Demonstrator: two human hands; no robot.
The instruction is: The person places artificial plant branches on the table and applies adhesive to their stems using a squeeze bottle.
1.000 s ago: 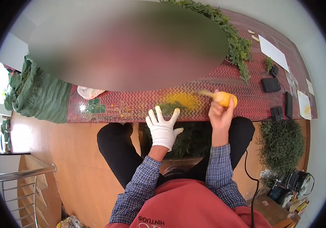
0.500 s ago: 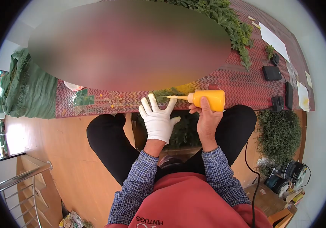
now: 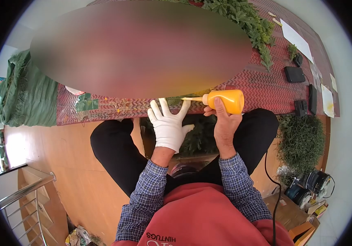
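My left hand [image 3: 169,129] wears a white glove and has its fingers spread at the table's near edge, fingertips on a small green sprig [image 3: 175,101]. Part of that sprig is hidden by the fingers and by the blurred area. My right hand [image 3: 225,123] is bare and wrapped round a yellow squeeze bottle [image 3: 230,101]. The bottle lies sideways in my grip, its thin nozzle pointing left, with the tip by the sprig and my left index finger. Whether anything comes out of the nozzle is too small to tell.
The red patterned table [image 3: 266,96] has a large blurred patch over its middle. Leafy green branches [image 3: 262,37] lie at the back right, near small black devices [image 3: 294,74] and white paper [image 3: 297,40]. Green cloth [image 3: 32,94] hangs at the left; green foliage [image 3: 303,147] stands below right.
The view has shifted slightly. The bottle's nozzle tip has moved a little along the sprig, relative to my left index finger. My left hand keeps its spread pose.
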